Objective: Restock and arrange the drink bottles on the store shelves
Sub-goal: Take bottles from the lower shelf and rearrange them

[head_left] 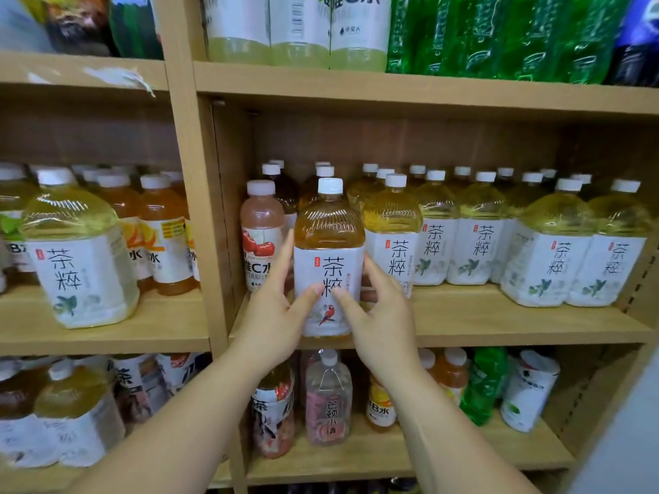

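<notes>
Amber tea bottle [328, 258], white cap, white label with red parrot, upright at middle shelf [499, 320] front edge, left of yellow-tea bottles [463, 237]

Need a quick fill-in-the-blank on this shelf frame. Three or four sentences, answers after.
1. The left hand and right hand together hold the amber tea bottle, whose cap is ____.
2. The parrot printed low on that bottle's label is ____.
3. The pink bottle just left of it shows ____ on its label.
4. The upper-right bottles, one shelf above, are coloured ____.

Missing words: white; red; cherries; green.
</notes>
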The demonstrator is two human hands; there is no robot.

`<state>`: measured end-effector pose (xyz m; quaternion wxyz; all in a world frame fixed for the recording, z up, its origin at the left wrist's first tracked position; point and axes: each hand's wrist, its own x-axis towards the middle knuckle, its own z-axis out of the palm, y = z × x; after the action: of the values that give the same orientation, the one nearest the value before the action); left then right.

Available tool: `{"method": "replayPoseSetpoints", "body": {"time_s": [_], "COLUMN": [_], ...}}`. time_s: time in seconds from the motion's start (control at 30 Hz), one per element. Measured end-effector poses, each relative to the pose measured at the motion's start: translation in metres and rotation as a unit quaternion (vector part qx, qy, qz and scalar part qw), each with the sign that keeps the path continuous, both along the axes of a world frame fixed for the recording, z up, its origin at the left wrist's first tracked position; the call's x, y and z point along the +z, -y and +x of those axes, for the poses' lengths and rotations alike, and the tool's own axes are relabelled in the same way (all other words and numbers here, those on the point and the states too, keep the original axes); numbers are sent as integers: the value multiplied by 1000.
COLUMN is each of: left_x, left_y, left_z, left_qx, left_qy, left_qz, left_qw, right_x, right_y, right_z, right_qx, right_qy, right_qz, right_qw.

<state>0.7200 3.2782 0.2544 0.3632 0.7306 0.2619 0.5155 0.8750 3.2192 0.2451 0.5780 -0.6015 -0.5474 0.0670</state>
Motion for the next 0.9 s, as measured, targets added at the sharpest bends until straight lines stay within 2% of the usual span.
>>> {"method": "replayPoseSetpoints", "body": {"time_s": [0.13,0.37,0.57,0.77,0.9], "left_x": [-11,-21,-18,-27,-38], "left_y": [-6,-14,-27,-22,-9], "left_z": [5,12,21,18,2], "left_qx": [86,204,242,230,253], "left_qy": [-6,-29,-43,-35,-62], "left_qz": [7,13,19,45,84], "left_qw": [996,978,969,971,962], "right_x": [0,-1,3,-1,-3], "right_y": [-11,-25,-39,-42,-42], "right_z": [0,-3,-6,-5,-5], "right_qx": [-54,-84,-105,-171,-198], "right_qy": [25,39,44,52,91], "right_qz": [-11,-13,-61,-80,-83], "right_qw": [998,996,992,981,972]}}
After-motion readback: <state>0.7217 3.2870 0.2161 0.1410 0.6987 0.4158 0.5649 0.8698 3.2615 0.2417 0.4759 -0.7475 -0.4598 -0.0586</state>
